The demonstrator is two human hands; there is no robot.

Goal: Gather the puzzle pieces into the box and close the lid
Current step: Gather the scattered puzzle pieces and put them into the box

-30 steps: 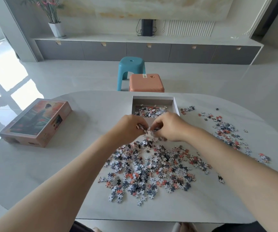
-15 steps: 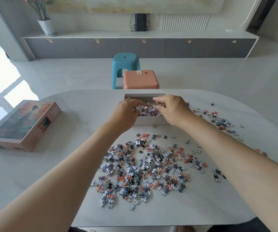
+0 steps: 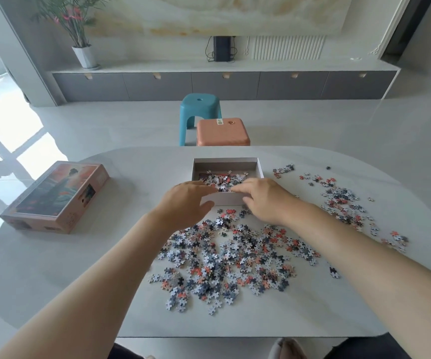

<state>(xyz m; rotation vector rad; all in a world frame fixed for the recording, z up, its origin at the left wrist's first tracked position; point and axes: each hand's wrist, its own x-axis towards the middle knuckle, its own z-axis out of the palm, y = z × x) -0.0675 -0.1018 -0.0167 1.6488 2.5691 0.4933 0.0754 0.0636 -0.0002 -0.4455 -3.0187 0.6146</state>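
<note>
left grip (image 3: 186, 203) wide, fingers straight and flat over the near left corner of the box (image 3: 259, 168), thumb apart below, in front of the near wall, holding nothing. right grip (image 3: 263, 198) narrower, fingers bent down over the right end of the near wall, forefinger reaching left along the rim toward the puzzle pieces (image 3: 222, 180) inside; cannot tell whether any piece pinched under those fingers. tips of both grips nearly meeting above the near edge.

box open, white-walled and shallow, mid-counter toward the far side, pieces thickest at its near side. just in front of it, between and under both forearms, a loose pile (image 3: 230, 257) of grey, white, dark and coral pieces, flat on the counter (image 3: 53, 268). to the right, a thinner scatter (image 3: 341, 200) trailing toward the right edge, apart from the pile.

lid (image 3: 53, 195) well apart on the left of the counter, picture side up, off the box.

beyond the far edge, an orange stool (image 3: 223, 132) close in, a blue stool (image 3: 200, 107) behind it. farther back, a long grey cabinet (image 3: 157, 85) along the wall, a potted plant (image 3: 83, 55) on its left end.
</note>
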